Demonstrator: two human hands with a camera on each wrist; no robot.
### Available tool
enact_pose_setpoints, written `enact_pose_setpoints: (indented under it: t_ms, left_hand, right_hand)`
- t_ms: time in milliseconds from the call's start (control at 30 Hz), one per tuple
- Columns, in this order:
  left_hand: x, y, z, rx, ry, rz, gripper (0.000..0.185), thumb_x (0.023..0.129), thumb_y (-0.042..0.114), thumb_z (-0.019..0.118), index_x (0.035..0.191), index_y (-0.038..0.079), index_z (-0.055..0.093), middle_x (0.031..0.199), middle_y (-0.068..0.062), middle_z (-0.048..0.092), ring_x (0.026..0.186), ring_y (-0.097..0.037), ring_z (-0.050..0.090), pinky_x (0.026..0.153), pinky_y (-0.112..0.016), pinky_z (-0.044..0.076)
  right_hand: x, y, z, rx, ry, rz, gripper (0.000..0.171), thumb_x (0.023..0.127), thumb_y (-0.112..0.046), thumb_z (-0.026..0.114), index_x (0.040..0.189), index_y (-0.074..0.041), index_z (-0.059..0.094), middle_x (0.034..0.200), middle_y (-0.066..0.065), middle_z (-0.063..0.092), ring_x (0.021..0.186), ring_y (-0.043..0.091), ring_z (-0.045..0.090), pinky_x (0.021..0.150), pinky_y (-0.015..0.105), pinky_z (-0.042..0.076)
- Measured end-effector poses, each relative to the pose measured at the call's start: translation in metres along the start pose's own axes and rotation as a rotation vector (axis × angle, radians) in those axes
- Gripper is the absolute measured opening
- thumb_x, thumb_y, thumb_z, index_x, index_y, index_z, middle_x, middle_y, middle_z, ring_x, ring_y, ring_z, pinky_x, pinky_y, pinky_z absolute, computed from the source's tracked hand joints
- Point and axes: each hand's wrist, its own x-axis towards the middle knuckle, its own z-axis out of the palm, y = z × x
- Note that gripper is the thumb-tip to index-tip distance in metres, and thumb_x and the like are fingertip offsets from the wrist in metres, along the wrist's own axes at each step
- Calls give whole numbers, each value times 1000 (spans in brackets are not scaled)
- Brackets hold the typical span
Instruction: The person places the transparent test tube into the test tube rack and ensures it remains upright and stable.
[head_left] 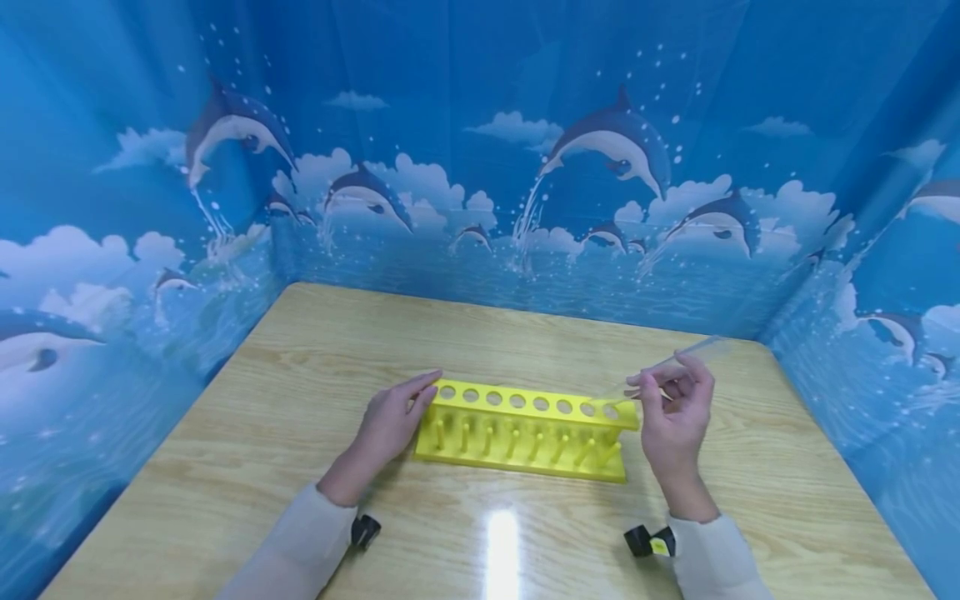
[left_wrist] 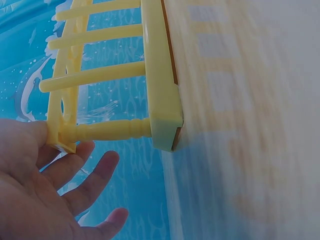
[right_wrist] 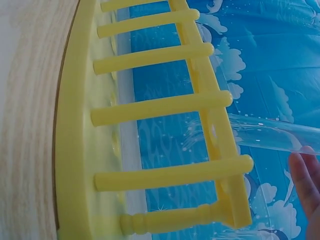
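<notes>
Tabletop: right hand (head_left: 673, 417) pinching tube (head_left: 663, 365).

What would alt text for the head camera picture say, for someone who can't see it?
A person's right hand pinches a clear test tube, tilted, its lower end at the last hole of a yellow rack. The left hand rests against the rack's other end, on a wooden table walled by dolphin-print backdrop.
</notes>
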Motion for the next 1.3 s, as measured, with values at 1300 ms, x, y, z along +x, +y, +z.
enact_pose_setpoints:
  t_ms: [1300]
  left_hand:
    - [1,-1,0,4,0,0,36,102,28,52,136,17,57,136,-6,58,123,-30,56,100,-48,45]
  right_hand:
    - [-2,1,3,-109,-33,-6,44,93,15,49,133,11,31,99,2,57,84,12,63,69,16,53]
